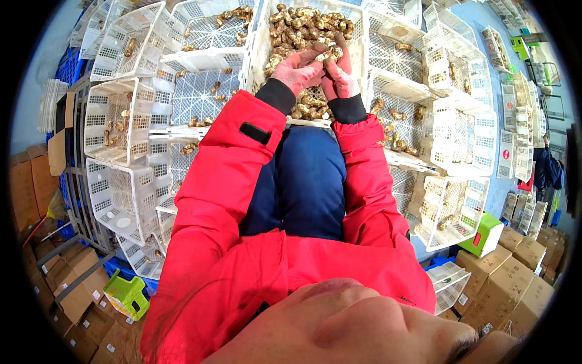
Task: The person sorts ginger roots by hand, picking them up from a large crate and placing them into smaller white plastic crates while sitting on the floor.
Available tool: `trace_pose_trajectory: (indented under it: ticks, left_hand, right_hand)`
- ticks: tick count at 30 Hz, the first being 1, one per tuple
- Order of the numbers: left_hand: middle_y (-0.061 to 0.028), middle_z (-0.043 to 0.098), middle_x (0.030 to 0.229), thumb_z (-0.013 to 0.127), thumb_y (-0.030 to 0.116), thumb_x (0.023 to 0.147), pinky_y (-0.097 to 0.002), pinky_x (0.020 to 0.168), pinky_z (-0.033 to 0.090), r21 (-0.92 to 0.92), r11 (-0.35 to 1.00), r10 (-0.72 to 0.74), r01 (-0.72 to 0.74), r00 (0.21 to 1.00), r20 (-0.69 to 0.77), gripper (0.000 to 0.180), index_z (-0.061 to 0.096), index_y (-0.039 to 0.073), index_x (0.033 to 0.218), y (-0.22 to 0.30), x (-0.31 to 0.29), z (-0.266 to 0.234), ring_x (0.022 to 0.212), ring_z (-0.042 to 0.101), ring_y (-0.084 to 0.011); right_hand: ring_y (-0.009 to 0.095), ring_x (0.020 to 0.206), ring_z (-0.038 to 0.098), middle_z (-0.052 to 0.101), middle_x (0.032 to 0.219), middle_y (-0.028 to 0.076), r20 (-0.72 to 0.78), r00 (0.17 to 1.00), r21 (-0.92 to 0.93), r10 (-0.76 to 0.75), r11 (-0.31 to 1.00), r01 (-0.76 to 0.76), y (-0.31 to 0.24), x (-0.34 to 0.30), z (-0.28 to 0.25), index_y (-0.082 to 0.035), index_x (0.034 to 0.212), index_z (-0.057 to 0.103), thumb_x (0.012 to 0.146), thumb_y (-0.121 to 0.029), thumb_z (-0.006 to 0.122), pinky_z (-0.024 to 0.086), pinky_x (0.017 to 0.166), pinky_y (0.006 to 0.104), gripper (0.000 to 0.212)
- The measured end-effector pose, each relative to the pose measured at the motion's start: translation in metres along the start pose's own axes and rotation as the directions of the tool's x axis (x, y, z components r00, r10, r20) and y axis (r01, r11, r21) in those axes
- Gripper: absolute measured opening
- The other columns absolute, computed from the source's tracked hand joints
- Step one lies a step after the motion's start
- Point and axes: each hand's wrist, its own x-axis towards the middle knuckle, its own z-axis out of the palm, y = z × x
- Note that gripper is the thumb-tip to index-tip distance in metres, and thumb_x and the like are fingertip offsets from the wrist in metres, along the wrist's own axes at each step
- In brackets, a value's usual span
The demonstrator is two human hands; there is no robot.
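Observation:
In a pinkish glove with soiled fingertips, my left hand (pixel 299 70) is closed at the near part of a white crate (pixel 259 60). Beside it my right hand (pixel 341 74), gloved alike, is closed too. Between them the fingers grip a knobby brown-and-cream mushroom (pixel 331 54), partly covered by the fingertips. Below and beyond lies a heap of similar mushrooms (pixel 303 29) filling much of the crate. More of them (pixel 309 108) show under my wrists, close to my knees.
White mesh crates (pixel 206 97) with a few mushrooms each surround me left and right; some tilt on their sides, like the crate (pixel 451 209) at right. Green stools (pixel 126 295) and cardboard boxes (pixel 494 273) stand behind. A person in dark clothes (pixel 547 167) is at far right.

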Motion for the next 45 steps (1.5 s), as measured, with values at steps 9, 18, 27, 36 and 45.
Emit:
trace_pose_trajectory:
  ticks: [9, 18, 27, 36, 45]
  left_hand:
    - [-0.0003, 0.05, 0.108, 0.053, 0.008, 0.079, -0.0267, 0.071, 0.044, 0.26, 0.963, 0.091, -0.066, 0.992, -0.085, 0.03, 0.047, 0.004, 0.108, 0.005, -0.005, 0.015, 0.089, 0.052, -0.0105]
    - [-0.0064, 0.057, 0.087, 0.05, 0.031, 0.082, -0.0278, 0.06, 0.048, -0.037, 0.981, -0.195, 0.191, 0.971, -0.142, 0.034, 0.047, 0.007, 0.107, 0.006, -0.004, 0.007, 0.074, 0.057, -0.016]
    - [-0.0048, 0.058, 0.091, 0.043, 0.044, 0.082, -0.0265, 0.065, 0.047, 0.228, 0.93, -0.271, 0.287, 0.958, -0.097, 0.045, 0.041, 0.019, 0.119, 0.006, -0.002, 0.014, 0.078, 0.056, -0.0138]
    - [-0.0079, 0.054, 0.093, 0.051, 0.026, 0.08, -0.0312, 0.059, 0.045, 0.285, 0.935, -0.145, 0.213, 0.959, -0.242, 0.032, 0.048, 0.005, 0.104, -0.016, 0.026, -0.018, 0.074, 0.054, -0.0167]
    - [-0.0042, 0.053, 0.062, 0.058, 0.025, 0.072, -0.0268, 0.044, 0.041, 0.397, 0.905, 0.061, 0.154, 0.876, -0.478, 0.027, 0.056, 0.002, 0.086, -0.03, 0.022, -0.001, 0.051, 0.049, -0.0126]
  right_hand:
    - [0.03, 0.101, 0.045, 0.04, 0.113, 0.02, 0.043, 0.999, 0.067, 0.007, 0.998, -0.01, -0.004, 0.003, -0.003, -0.008, 0.13, 0.009, 0.073, -0.002, 0.052, 0.037, 0.087, 0.039, 0.071]
    - [0.026, 0.102, 0.045, 0.041, 0.114, 0.014, 0.095, 0.994, -0.035, 0.045, 0.999, -0.042, -0.006, 0.002, -0.001, -0.014, 0.131, 0.01, 0.081, -0.011, 0.046, 0.038, 0.086, 0.0371, 0.062]
    - [0.005, 0.055, 0.039, 0.039, 0.066, -0.003, 0.036, 0.999, -0.219, 0.018, 0.976, -0.01, -0.019, 0.003, -0.016, -0.002, 0.124, 0.027, 0.075, -0.004, 0.044, 0.04, 0.061, 0.0198, 0.051]
    - [0.025, 0.099, 0.046, 0.047, 0.108, 0.013, -0.076, 0.985, 0.032, 0.157, 0.987, -0.155, -0.009, -0.001, -0.037, -0.011, 0.124, 0.028, 0.078, -0.005, 0.048, 0.039, 0.085, 0.0449, 0.05]
    - [0.029, 0.101, 0.048, 0.043, 0.113, 0.024, -0.12, 0.986, -0.449, 0.115, 0.88, -0.158, -0.028, -0.006, -0.016, -0.002, 0.127, 0.017, 0.076, -0.003, 0.054, 0.039, 0.087, 0.041, 0.062]
